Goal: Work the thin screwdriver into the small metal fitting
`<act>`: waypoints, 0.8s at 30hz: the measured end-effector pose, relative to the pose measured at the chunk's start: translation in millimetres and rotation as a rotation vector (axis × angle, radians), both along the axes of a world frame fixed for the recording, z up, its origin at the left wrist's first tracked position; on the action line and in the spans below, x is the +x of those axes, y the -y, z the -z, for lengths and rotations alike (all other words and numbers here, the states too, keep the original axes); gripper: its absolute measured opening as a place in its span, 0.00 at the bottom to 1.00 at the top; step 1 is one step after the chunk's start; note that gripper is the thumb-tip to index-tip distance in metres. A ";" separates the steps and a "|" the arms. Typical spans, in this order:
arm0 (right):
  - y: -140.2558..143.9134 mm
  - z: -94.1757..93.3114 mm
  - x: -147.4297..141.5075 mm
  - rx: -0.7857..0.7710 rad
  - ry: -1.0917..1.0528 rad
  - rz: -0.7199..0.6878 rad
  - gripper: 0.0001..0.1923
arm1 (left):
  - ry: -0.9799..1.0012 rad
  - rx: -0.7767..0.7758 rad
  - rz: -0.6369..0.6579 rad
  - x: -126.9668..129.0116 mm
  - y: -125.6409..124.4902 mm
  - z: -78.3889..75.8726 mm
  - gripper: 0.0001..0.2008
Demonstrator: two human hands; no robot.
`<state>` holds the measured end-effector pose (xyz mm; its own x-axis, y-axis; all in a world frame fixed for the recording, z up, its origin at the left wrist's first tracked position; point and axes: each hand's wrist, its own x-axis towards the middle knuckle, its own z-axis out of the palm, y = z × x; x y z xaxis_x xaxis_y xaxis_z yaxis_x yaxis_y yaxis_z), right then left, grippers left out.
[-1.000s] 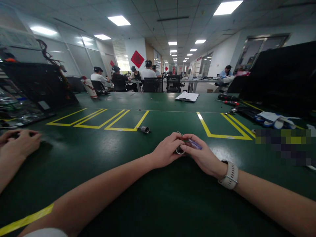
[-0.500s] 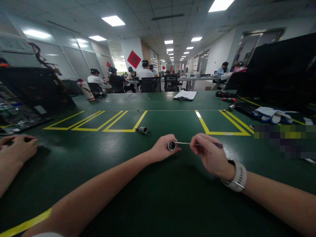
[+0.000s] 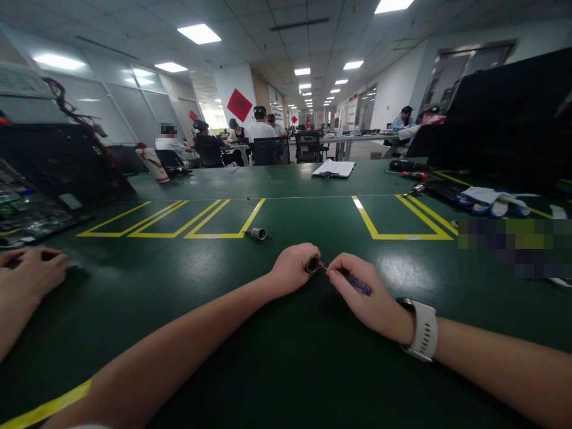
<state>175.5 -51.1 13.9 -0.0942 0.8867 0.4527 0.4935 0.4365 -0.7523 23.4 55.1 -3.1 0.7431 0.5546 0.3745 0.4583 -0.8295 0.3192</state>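
Fingers of the left hand [image 3: 292, 269] wrap a small metal cylinder [image 3: 311, 264] low over the green worktop [image 3: 268, 357]. Right hand [image 3: 364, 292] pinches a purple-handled screwdriver [image 3: 353, 282], its tip at the cylinder's mouth. Another metal cylinder [image 3: 258, 233] lies beyond the left hand.

1. The left hand [image 3: 292, 268] and right hand [image 3: 364, 292] meet at mid-surface around a small dark metal cylinder [image 3: 312, 264].
2. A second small metal cylinder [image 3: 258, 233] lies behind them on the green matted surface [image 3: 286, 357].
3. A white paper clipboard [image 3: 334, 168] lies farther back.
4. White-and-blue work gloves [image 3: 491, 201] lie to the right.
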 end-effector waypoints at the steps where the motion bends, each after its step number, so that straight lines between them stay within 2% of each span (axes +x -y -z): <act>1: -1.3 0.8 0.5 -0.017 -0.013 0.003 0.07 | -0.015 0.026 0.012 -0.1 0.0 0.3 0.05; 4: -8.2 3.7 4.0 -0.110 -0.176 -0.016 0.09 | -0.033 0.054 0.052 -1.5 -0.3 0.8 0.06; 9: -22.0 8.6 9.0 -0.318 -0.680 -0.125 0.08 | 0.046 -0.012 0.097 -3.3 -0.9 0.7 0.07; 12: -25.4 11.2 8.8 -0.399 -0.850 -0.150 0.07 | 0.072 -0.040 0.110 -2.4 -1.4 1.0 0.07; 15: -23.2 11.9 8.3 -0.344 -0.823 -0.140 0.06 | 0.058 -0.039 0.063 -1.2 -1.6 1.5 0.06; 18: -16.9 8.7 7.5 -0.211 -0.580 -0.061 0.07 | -0.003 -0.007 -0.009 -0.5 -0.7 1.4 0.05; 21: -12.6 5.0 6.0 -0.176 -0.372 -0.014 0.08 | -0.065 0.029 -0.037 -0.3 0.5 0.5 0.04; 24: -14.5 6.1 5.8 -0.217 -0.455 -0.056 0.08 | -0.056 0.015 -0.034 -0.6 1.1 -1.0 0.05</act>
